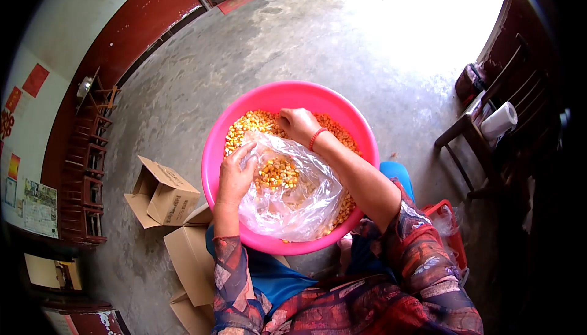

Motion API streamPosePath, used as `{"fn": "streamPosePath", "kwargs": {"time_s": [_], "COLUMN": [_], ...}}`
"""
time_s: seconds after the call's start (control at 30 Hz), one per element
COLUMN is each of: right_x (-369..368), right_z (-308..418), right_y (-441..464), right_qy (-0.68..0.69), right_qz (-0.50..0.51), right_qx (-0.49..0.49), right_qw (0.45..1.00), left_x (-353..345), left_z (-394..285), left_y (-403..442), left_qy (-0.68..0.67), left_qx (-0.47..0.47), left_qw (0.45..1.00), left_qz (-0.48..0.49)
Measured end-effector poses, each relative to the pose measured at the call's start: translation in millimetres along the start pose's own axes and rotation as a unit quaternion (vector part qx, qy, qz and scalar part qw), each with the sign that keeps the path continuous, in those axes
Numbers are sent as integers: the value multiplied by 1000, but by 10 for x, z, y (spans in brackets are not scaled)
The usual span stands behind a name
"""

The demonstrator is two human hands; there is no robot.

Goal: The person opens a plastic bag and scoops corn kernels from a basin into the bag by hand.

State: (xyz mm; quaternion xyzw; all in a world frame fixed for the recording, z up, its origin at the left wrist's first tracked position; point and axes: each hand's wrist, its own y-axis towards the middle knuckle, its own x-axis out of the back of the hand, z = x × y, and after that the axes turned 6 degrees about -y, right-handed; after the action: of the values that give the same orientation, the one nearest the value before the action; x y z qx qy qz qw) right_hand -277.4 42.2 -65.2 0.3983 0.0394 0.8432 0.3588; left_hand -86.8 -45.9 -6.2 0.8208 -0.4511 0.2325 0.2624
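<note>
A pink basin (211,173) rests at my lap and holds many yellow and orange corn kernels (251,122). Inside it lies a clear plastic bag (306,203) with some kernels in it. My left hand (235,176) pinches the bag's left edge between thumb and fingers. Over the kernels at the back of the basin is my right hand (299,126), a red bracelet on its wrist. Its fingers are curled down and closed at the kernels; what they hold is hidden.
Open cardboard boxes (177,203) stand on the floor to the left. At the right are a wooden chair (468,127) with a white roll (500,119) and a red basket (452,231). Small wooden chairs (92,194) line the left wall.
</note>
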Motion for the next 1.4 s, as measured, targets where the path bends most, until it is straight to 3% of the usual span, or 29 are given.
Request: {"fn": "streamPosePath", "kwargs": {"time_s": [0.07, 0.1, 0.13, 0.17, 0.27, 0.43, 0.5, 0.67, 0.73, 0.77, 0.9, 0.97, 1.03, 1.1, 1.17, 1.27, 1.3, 1.33, 1.37, 1.4], "right_x": [-20, 51, 116, 188, 321, 269, 214, 234, 368, 410, 394, 319, 289, 121, 64, 128, 138, 148, 154, 151], "right_z": [-34, 7, 42, 11, -10, -17, 13, 25, 188, 327, 568, 657, 742, 794, 792, 828, 824, 817, 809, 797], "right_y": [40, 65, 90, 88, 113, 88, 72, 74, 69, 37, -31, -94, -125, -165, -165, -174, -176, -178, -177, -172], "right_qy": [71, 237, 392, 497, 548, 542, 472, 488, 578, 558, 580, 539, 445, 411, 358, 317, 317, 337, 355, 355], "right_qz": [-38, -10, 17, 37, 25, 89, 101, 91, 145, 148, 313, 369, 397, 321, 323, 368, 369, 411, 451, 451], "right_qx": [-12, -126, -234, -258, -312, -272, -267, -275, -181, -133, -43, -23, 40, 162, 240, 209, 208, 141, 72, 72], "right_qw": [997, 963, 889, 827, 776, 790, 834, 824, 782, 805, 751, 757, 801, 838, 843, 849, 849, 835, 816, 816], "left_x": [1, 3, 3, 3, 7, -5, -8, -5, -9, -10, -3, 1, 17, 35, 38, 24, 23, 22, 23, 26], "left_z": [3, 3, 4, -1, -32, -38, -13, -8, -4, -2, 55, 20, 59, 97, 33, 73, 66, 63, 67, 71], "left_y": [3, 3, 2, 0, -4, -5, -3, -2, -4, -4, -5, -8, -1, 3, -19, -8, -7, -10, -14, -17], "left_qy": [1, 1, 0, 0, -23, -8, -7, -7, -26, -25, -2, -35, 17, 13, -12, -5, -35, -64, -65, -49], "left_qx": [-2, -5, -8, -7, 35, 20, 19, 18, 19, 18, -2, 66, 45, 33, 18, -48, -6, 37, 37, 23], "left_qw": [1000, 1000, 1000, 1000, 999, 1000, 1000, 1000, 999, 1000, 1000, 997, 998, 999, 999, 999, 999, 997, 997, 998], "left_qz": [1, 1, 1, 1, 8, 1, 1, 7, 5, 3, 8, 23, 28, 36, 38, 11, 19, 27, 27, 26]}}
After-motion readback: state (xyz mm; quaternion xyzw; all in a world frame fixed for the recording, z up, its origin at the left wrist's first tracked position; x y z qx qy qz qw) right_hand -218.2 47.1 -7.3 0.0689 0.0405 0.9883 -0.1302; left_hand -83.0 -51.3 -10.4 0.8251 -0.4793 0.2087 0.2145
